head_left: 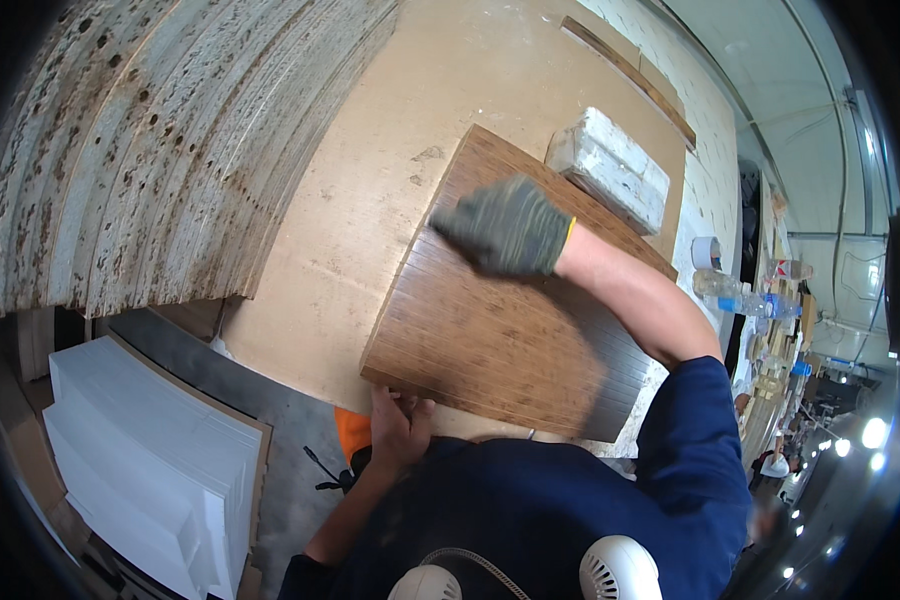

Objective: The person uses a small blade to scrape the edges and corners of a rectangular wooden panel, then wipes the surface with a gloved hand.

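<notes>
Bordering open tabletop [335,250], the panel's [475,345] edge lies near the right hand [507,228]

Navy top [570,500] is worn, sleeves [695,420] ending around the elbow. The right hand [505,228] is covered by a streaky grey-green knit glove, kinda camo-looking, edged in yellow at the cuff [567,246]. Left hand [400,430] is left bare. Two white rounded pieces [620,572] with slotted vents are worn up front, plus a grey braided-looking cord [482,563].
</notes>
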The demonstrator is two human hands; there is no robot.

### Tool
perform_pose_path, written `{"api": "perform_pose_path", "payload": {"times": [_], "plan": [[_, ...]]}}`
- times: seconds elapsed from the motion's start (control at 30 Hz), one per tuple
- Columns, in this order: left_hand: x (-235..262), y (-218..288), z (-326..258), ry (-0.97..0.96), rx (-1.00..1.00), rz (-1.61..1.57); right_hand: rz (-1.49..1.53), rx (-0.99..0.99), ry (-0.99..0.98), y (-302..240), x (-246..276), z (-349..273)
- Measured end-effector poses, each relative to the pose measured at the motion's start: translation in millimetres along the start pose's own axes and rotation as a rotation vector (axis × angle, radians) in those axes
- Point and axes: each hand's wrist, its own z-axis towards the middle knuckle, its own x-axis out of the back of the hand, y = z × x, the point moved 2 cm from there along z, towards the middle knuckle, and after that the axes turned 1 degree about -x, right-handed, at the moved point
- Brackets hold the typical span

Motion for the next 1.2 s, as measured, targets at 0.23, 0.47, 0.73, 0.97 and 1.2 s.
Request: {"api": "perform_pose_path", "payload": {"times": [0.23,0.47,0.73,0.97,1.2], "plan": [[-3.9,4.2,-0.4,0.023,0.053,-0.114,0.157,-0.427,0.543,74.9,-38.7,4.5],[-3.3,9.7,0.0,0.031,0.04,-0.134,0.185,-0.497,0.484,89.2,-44.7,10.6],[-0.4,12.5,0.3,-0.005,0.05,-0.012,0.225,-0.509,0.503,91.3,-46.3,11.8],[-3.1,0.8,-2.6,0.015,0.114,-0.09,0.054,-0.063,0.233,39.8,-24.4,8.9],[1.8,17.2,-0.1,-0.027,0.193,-0.023,0.198,-0.39,0.534,59.9,-24.9,3.6]]}}
